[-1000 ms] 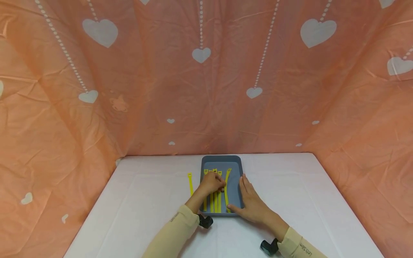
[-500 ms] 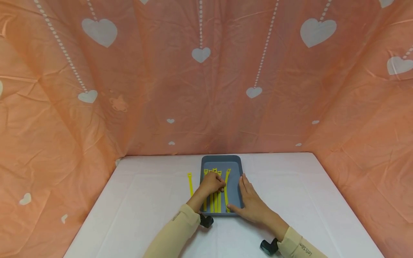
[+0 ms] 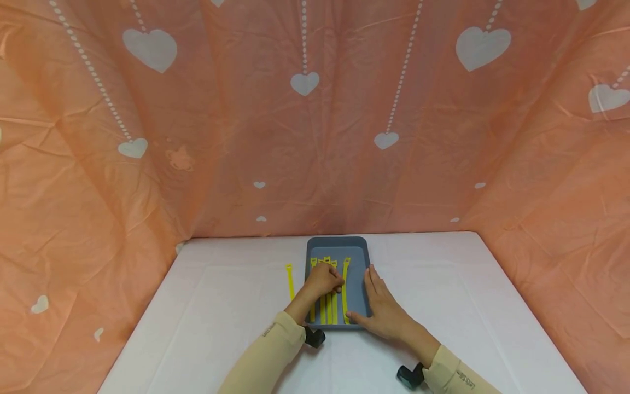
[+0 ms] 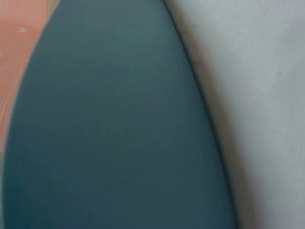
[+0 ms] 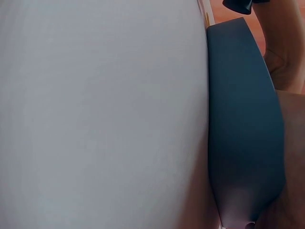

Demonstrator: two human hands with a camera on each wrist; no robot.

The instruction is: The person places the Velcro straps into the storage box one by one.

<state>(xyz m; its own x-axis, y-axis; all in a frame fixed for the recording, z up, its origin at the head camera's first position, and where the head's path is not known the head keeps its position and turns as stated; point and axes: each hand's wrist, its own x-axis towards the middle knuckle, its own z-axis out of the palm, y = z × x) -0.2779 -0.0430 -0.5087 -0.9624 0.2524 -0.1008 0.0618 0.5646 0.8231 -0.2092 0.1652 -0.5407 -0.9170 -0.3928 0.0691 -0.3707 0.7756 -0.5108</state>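
Several yellow slotted-head cable ties [image 3: 329, 309] lie lengthwise, side by side, in a grey-blue tray [image 3: 337, 242]. My left hand [image 3: 324, 278] reaches over them, its curled fingers holding the separate rightmost cable tie [image 3: 346, 298] near the middle of its length. Flat along the tray's right rim lie the fingers of my right hand [image 3: 386, 314]; its thumb touches that same tie near the lower end. The left wrist view has only the tray's outer wall [image 4: 119, 119] close up. In the right wrist view the tray wall [image 5: 245, 109] hides the ties.
One more yellow cable tie [image 3: 290, 282] lies on the white tabletop [image 3: 236, 323], left of the tray and partly behind my left forearm. Black wrist cameras sit on the left wrist [image 3: 315, 337] and right wrist [image 3: 410, 377]. An orange curtain with hearts [image 3: 325, 164] surrounds the table.
The upper end of the rightmost tie has shifted slightly left, and the tie lies straighter, closer to parallel with the others. Both hands stay almost where they were.
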